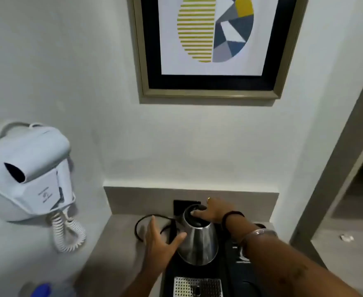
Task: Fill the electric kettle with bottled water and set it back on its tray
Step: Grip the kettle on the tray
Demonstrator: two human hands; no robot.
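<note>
A shiny steel electric kettle (198, 243) with a black lid stands on a black tray (170, 277) on the grey counter. My right hand (211, 210) rests on top of the kettle, fingers on the black lid. My left hand (161, 239) is spread open just left of the kettle body, thumb near its side, holding nothing. A bottle with a blue cap (41, 290) shows blurred at the bottom left corner.
A black power cord (146, 219) loops on the counter (116, 243) behind my left hand. A white wall hair dryer (26, 170) with coiled cable hangs at left. A perforated metal drip grate (197, 286) sits on the tray's near end. A framed picture (214, 46) hangs above.
</note>
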